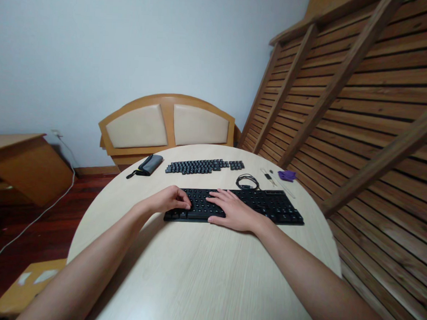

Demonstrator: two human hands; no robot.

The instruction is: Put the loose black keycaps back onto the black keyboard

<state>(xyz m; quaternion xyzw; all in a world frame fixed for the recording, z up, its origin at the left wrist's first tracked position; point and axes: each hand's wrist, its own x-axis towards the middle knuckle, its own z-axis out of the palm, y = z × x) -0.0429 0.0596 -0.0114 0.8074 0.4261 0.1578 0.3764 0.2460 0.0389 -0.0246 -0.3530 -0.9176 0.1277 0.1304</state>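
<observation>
At the middle of the round table (207, 274), a black keyboard (257, 203) lies lengthwise before the person, and the work on it seems only partly done: many loose keycaps (199, 167) lie off it in ordered rows, at eleven o'clock, while many key positions toward its nine-o'clock end look bare. How many caps it bears, one cannot count. The left hand (171, 199) curls over that end; whether its fingertips are clamped on a key, one cannot tell. The right hand (234, 212) rests on the keyboard's middle, its fingers apart. On the pale surface, a coiled cable (247, 186) lies at twelve, a grey pouch (150, 165) at ten, and a purple cloth (287, 175) at two. Beyond, a padded headboard (167, 129) stands at eleven o'clock before a pale wall (151, 42), a slatted wooden frame (374, 97) at two, and a wooden desk (34, 169) at nine.
</observation>
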